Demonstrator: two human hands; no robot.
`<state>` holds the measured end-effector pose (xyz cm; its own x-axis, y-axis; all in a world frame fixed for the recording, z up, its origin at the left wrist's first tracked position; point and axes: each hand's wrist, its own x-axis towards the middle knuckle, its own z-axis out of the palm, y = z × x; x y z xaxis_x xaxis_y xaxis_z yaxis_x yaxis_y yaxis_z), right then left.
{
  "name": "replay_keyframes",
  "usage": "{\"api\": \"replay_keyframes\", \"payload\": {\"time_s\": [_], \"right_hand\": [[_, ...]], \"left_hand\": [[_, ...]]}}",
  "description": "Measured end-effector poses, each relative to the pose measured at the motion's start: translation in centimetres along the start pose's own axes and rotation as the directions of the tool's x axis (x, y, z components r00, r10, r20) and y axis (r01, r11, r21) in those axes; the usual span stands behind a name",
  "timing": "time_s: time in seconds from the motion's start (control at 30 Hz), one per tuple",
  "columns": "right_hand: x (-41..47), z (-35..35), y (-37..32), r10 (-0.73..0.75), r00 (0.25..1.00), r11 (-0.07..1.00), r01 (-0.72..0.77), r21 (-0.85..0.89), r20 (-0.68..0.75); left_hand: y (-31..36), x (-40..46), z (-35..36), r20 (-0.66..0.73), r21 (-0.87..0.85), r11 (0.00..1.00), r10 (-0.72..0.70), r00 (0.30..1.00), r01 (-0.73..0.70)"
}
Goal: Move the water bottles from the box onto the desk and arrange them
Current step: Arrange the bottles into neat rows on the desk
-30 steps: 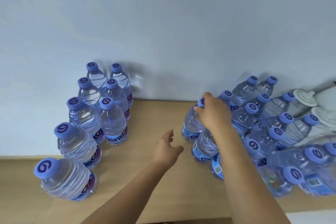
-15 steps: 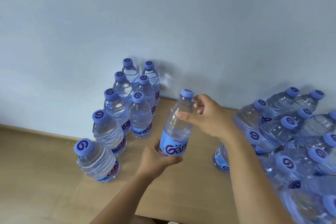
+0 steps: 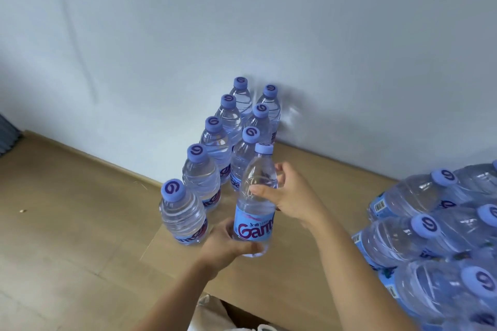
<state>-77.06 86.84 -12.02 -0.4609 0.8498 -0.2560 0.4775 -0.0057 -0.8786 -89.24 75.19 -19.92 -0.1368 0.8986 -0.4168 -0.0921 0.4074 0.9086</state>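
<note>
Bottle [image 3: 255, 204] looks full, so heavy for its size; thin clear ribbed plastic, dents if squeezed; slick label; hard cap. Your left hand [image 3: 228, 246] fingers wrap its base; right hand [image 3: 291, 196] fingers curl round the shoulder. It's off the counter [image 3: 80, 212], beside the two rows [image 3: 228, 142] near the back edge; grip the label band.

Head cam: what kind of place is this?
Probably an office or storeroom corner, hard to pin down. A plain wood-tone desk meets a bare white wall, with water bottles in two rows and a looser batch at the right.
</note>
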Motion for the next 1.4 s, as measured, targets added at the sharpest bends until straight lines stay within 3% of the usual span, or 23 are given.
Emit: {"api": "replay_keyframes", "payload": {"time_s": [0.13, 0.3, 0.57, 0.77, 0.97, 1.07, 1.13, 1.2, 1.23, 1.27, 1.3, 1.37, 1.4], "right_hand": [[-0.3, 1.5, 0.9, -0.078, 0.990, 0.997, 0.079, 0.008, -0.114], [-0.4, 3.6, 1.3, -0.191, 0.954, 0.979, 0.202, 0.025, -0.230], [-0.6, 6.7, 2.3, -0.233, 0.932, 0.968, 0.250, 0.028, -0.277], [-0.8, 7.6, 2.6, -0.282, 0.915, 0.954, 0.299, 0.016, -0.287], [-1.9, 5.5, 2.4, -0.265, 0.941, 0.964, 0.257, -0.066, -0.209], [-4.0, 2.6, 2.0, -0.250, 0.929, 0.965, 0.218, -0.144, -0.271], [-6.0, -0.4, 1.6, -0.324, 0.858, 0.933, 0.218, -0.288, -0.398], [-8.0, -3.5, 1.4, -0.466, 0.698, 0.852, 0.189, -0.488, -0.543], [-9.2, -5.4, 1.6, -0.512, 0.619, 0.812, 0.122, -0.571, -0.596], [-10.1, -6.9, 1.9, -0.527, 0.585, 0.775, 0.031, -0.632, -0.617], [-11.0, -8.4, 2.2, -0.477, 0.625, 0.754, -0.070, -0.653, -0.617], [-11.7, -10.1, 2.8, -0.243, 0.792, 0.701, -0.255, -0.666, -0.560], [-11.8, -10.7, 3.3, -0.149, 0.839, 0.666, -0.306, -0.681, -0.523]], "left_hand": [[-0.7, -0.2, 0.4, -0.154, 0.088, 0.996, 0.008, 0.988, 0.005], [-0.9, 0.6, 1.4, -0.459, 0.240, 0.966, 0.027, 0.888, 0.094], [-0.8, 1.4, 1.8, -0.512, 0.251, 0.959, 0.013, 0.859, 0.134], [0.0, 1.5, 1.7, -0.534, 0.167, 0.977, -0.022, 0.845, 0.131], [-0.5, 0.7, 4.0, -0.473, 0.018, 0.978, -0.177, 0.863, 0.210], [-0.6, 0.5, 7.3, -0.364, 0.041, 0.970, -0.210, 0.907, 0.241], [-0.3, 1.1, 9.8, -0.249, 0.146, 0.969, -0.160, 0.955, 0.200], [0.2, 1.9, 12.0, -0.130, 0.255, 0.960, -0.087, 0.988, 0.118], [0.4, 2.3, 13.4, -0.062, 0.306, 0.949, -0.059, 0.996, 0.075], [0.6, 2.6, 14.4, -0.004, 0.355, 0.934, -0.036, 0.999, 0.035], [0.6, 2.7, 15.5, 0.055, 0.393, 0.919, -0.022, 0.998, -0.001], [0.5, 3.0, 17.0, 0.149, 0.445, 0.894, -0.016, 0.989, -0.053], [0.2, 3.0, 17.7, 0.178, 0.475, 0.877, -0.021, 0.984, -0.067]]}}
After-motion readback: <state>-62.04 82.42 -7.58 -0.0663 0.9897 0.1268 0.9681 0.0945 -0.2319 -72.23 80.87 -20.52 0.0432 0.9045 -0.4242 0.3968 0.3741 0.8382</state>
